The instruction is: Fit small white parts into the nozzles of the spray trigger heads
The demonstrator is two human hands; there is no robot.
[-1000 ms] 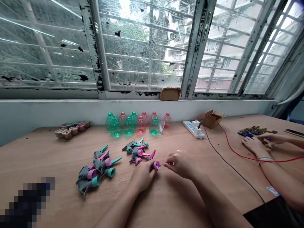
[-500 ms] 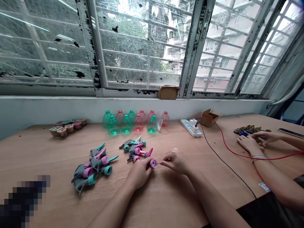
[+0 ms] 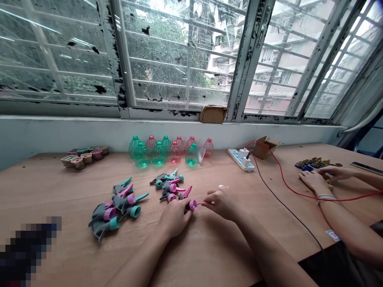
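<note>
My left hand point(image 3: 174, 218) is closed around a trigger sprayer head, mostly hidden by the fingers. Its pink collar point(image 3: 193, 205) faces right, with the opening showing. The fingertips of my right hand point(image 3: 220, 203) pinch a thin, stick-like piece point(image 3: 198, 204) whose tip is at that opening; whether it is a tube or a tool is unclear. Just beyond my left hand lies a small group of grey sprayer heads point(image 3: 171, 187) with pink and teal parts. More sprayer heads point(image 3: 110, 213) are piled to the left.
Green bottles point(image 3: 158, 155) and red bottles point(image 3: 174, 154) stand along the wall. A white power strip point(image 3: 241, 160), a red cable point(image 3: 283, 175) and a cardboard box point(image 3: 263, 147) are to the right. Another person's hands point(image 3: 317, 181) work at far right. Small containers point(image 3: 77, 162) sit at back left.
The view has shifted slightly. Both hands keep nearly the same place, and the tip of the thin piece now shows over the middle of the pink collar's opening.
</note>
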